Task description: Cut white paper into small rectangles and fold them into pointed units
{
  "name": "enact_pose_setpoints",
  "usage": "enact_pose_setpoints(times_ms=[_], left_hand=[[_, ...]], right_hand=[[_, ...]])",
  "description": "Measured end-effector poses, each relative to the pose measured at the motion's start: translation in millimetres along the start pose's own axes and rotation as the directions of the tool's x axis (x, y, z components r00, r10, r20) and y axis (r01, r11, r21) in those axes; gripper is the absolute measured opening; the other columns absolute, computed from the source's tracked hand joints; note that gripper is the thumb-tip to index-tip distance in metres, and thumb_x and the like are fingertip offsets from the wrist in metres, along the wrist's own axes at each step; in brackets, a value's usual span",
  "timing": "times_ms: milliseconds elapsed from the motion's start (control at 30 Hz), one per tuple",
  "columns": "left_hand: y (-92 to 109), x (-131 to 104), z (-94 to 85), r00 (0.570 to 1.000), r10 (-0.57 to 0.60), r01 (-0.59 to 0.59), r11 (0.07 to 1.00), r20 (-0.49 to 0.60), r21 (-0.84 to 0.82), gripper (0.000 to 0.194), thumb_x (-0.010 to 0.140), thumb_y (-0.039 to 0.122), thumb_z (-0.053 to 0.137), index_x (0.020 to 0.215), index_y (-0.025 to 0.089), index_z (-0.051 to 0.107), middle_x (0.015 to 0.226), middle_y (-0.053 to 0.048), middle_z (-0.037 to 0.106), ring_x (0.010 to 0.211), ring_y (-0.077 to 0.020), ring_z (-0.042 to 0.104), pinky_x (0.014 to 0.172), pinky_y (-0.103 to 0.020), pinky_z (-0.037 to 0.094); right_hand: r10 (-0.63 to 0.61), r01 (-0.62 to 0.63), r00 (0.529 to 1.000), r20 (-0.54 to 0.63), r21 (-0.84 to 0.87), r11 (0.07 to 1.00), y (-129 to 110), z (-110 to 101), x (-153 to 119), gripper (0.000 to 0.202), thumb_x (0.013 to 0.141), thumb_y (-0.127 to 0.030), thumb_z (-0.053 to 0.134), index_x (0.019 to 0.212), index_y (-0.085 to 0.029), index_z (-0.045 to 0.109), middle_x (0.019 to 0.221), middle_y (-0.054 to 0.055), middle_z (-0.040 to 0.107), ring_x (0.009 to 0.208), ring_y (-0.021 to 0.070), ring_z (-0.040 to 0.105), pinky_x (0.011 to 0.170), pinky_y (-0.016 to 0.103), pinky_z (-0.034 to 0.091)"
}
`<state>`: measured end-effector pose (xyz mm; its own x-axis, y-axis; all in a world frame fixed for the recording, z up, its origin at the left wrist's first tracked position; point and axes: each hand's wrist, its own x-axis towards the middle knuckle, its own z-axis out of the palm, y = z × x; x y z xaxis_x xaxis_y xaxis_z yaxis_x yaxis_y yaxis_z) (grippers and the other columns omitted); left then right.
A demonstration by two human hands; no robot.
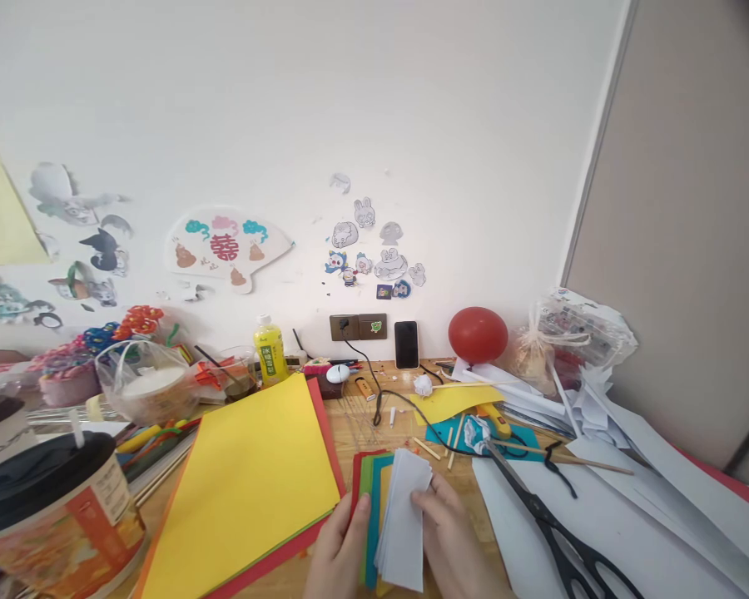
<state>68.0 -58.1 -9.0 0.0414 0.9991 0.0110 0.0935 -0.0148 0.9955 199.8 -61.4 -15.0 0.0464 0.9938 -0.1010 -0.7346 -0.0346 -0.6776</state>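
At the front of the desk, my left hand (343, 537) grips the left edge of a fanned bundle of paper strips, its thumb lying on top. Red, green, teal and yellow strips (373, 520) show on that side. White paper strips (403, 524) lie over the right part of the bundle, and my right hand (453, 532) pinches their right edge with the thumb in front. Left of my hands is a stack of large coloured sheets (255, 482), yellow on top. Black-handled scissors (553, 524) rest to the right on white paper (505, 499).
A lidded cup (56, 516) stands at the front left, with a yellow-labelled bottle (270, 349) farther back. A phone (406, 345) leans on the wall beside a red balloon (478, 335). A black cable (378, 395) crosses the desk near thin sticks (455, 441).
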Motion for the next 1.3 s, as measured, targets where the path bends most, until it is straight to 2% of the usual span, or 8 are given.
enact_pose_setpoints(times_ms=[167, 467, 600, 700, 800, 933, 1133, 1300], left_hand=[[0, 1, 1.2, 1.0, 0.027, -0.028, 0.999, 0.006, 0.027, 0.06, 0.06, 0.078, 0.057, 0.066, 0.018, 0.06, 0.065, -0.002, 0.062, 0.068, -0.022, 0.056, 0.062, -0.027, 0.047], [-9, 1, 0.4, 0.998, 0.063, -0.063, 0.997, 0.015, 0.046, 0.057, 0.065, 0.077, 0.054, 0.058, 0.02, 0.053, 0.057, 0.001, 0.053, 0.06, -0.0184, 0.051, 0.058, -0.025, 0.044], [-19, 2, 3.1, 0.998, 0.043, -0.043, 0.999, 0.042, 0.022, 0.055, 0.068, 0.069, 0.059, 0.089, 0.019, 0.065, 0.097, -0.007, 0.069, 0.098, -0.0285, 0.059, 0.084, -0.031, 0.047], [-37, 6, 5.7, 0.999, -0.037, 0.036, 0.997, -0.016, -0.07, 0.08, 0.063, 0.066, 0.066, 0.125, 0.018, 0.049, 0.133, -0.012, 0.053, 0.128, -0.0302, 0.041, 0.102, -0.033, 0.037], [-53, 11, 7.2, 0.989, -0.074, 0.099, 0.976, 0.129, -0.195, 0.097, 0.059, 0.068, 0.07, 0.134, 0.016, 0.037, 0.134, -0.015, 0.051, 0.122, -0.0321, 0.048, 0.096, -0.037, 0.043], [-56, 12, 7.5, 0.967, -0.024, 0.084, 0.97, 0.252, -0.229, 0.086, 0.061, 0.065, 0.071, 0.13, 0.02, 0.044, 0.133, -0.012, 0.053, 0.123, -0.031, 0.047, 0.099, -0.038, 0.041], [-44, 10, 3.9, 0.943, 0.014, 0.032, 0.991, 0.333, -0.13, 0.063, 0.066, 0.029, 0.067, 0.124, 0.024, 0.043, 0.12, -0.008, 0.061, 0.098, -0.0253, 0.063, 0.083, -0.034, 0.049], [-27, 7, 1.9, 0.927, 0.122, -0.185, 0.971, 0.353, 0.15, 0.049, 0.061, 0.013, 0.05, 0.109, 0.021, 0.055, 0.104, -0.005, 0.067, 0.095, -0.0232, 0.061, 0.082, -0.028, 0.045]], right_hand=[[0.012, -0.012, 1.0, -0.002, 0.023, 1.0, 1, -2, 1, 0.035, 0.057, -0.019, 0.068, 0.093, -0.018, 0.068, 0.081, 0.003, 0.074, 0.086, 0.0259, 0.066, 0.075, 0.033, 0.048], [-0.006, 0.006, 0.999, 0.052, 0.002, 1.0, 1, -3, 1, 0.029, 0.062, -0.018, 0.065, 0.091, -0.018, 0.069, 0.082, 0.003, 0.073, 0.083, 0.0236, 0.065, 0.074, 0.031, 0.047], [0.004, -0.005, 0.997, 0.073, 0.011, 1.0, 1, 0, -1, 0.027, 0.062, -0.018, 0.065, 0.088, -0.018, 0.069, 0.079, 0.003, 0.072, 0.081, 0.0234, 0.065, 0.074, 0.031, 0.046], [0.018, -0.019, 0.992, 0.123, 0.01, 1.0, 0, 2, -2, 0.026, 0.06, -0.014, 0.063, 0.085, -0.018, 0.069, 0.078, 0.002, 0.071, 0.08, 0.0221, 0.064, 0.073, 0.03, 0.046], [0.007, -0.002, 0.987, 0.162, -0.035, 0.999, 0, 0, -2, 0.027, 0.059, -0.012, 0.061, 0.084, -0.018, 0.068, 0.079, 0.002, 0.07, 0.08, 0.0211, 0.062, 0.073, 0.029, 0.045], [-0.075, 0.104, 0.982, 0.176, -0.163, 0.981, 2, -3, -1, 0.022, 0.059, -0.007, 0.06, 0.078, -0.018, 0.065, 0.076, -0.001, 0.068, 0.078, 0.0178, 0.059, 0.072, 0.026, 0.043], [-0.037, 0.062, 0.982, 0.184, -0.133, 0.989, -2, -1, -1, 0.025, 0.054, -0.003, 0.057, 0.071, -0.021, 0.058, 0.071, -0.004, 0.061, 0.07, 0.0148, 0.055, 0.067, 0.024, 0.042], [-0.291, 0.354, 0.935, 0.205, -0.605, 0.713, -21, -5, -1, 0.058, 0.047, 0.003, 0.058, 0.095, -0.026, 0.068, 0.104, 0.0, 0.065, 0.102, 0.0226, 0.053, 0.092, 0.032, 0.035]])
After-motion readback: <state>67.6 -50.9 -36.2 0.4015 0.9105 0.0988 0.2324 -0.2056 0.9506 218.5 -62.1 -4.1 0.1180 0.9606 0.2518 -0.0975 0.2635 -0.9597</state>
